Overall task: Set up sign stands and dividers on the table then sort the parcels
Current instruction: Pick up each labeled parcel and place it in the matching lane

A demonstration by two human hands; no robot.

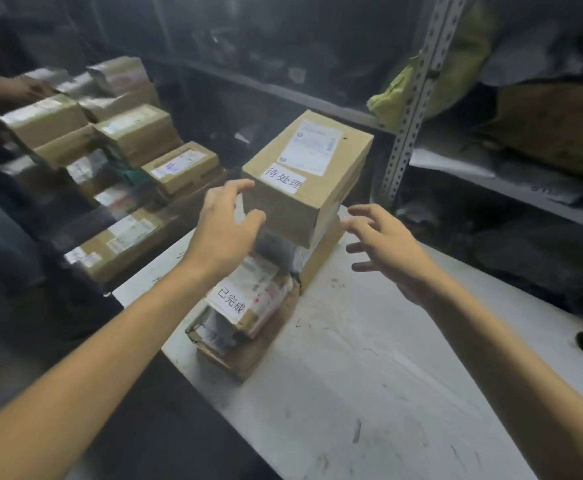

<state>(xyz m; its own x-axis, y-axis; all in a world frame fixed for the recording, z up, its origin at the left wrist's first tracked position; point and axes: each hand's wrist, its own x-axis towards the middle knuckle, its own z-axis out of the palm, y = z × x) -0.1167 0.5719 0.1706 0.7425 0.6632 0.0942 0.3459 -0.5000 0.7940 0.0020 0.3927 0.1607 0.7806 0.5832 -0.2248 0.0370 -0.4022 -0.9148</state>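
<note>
Parcels (245, 299) lay piled under the labelled box (304, 168), no stands or dividers showing; left hand (224, 233) and right hand (387, 251) flanked it open, empty, setup seemingly undone.

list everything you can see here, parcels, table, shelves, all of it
box labelled 待处理: one, brown cardboard, top of the stack at the table's far edge
pale parcel: one, grey-white, under that box
parcel labelled 已完成: one, brown with white labels, nearer on the table
flat box: one, brown, beneath it
table: one, white, scuffed
stacked parcels: many, count unclear, brown, left beyond the table
shelving: grey metal, right side
bag: one, yellow-green, on the shelving
another person's hand: one, far left, at the stacked parcels
left hand: fingers spread, by the top box's left edge
right hand: fingers spread, apart from the stack
</note>
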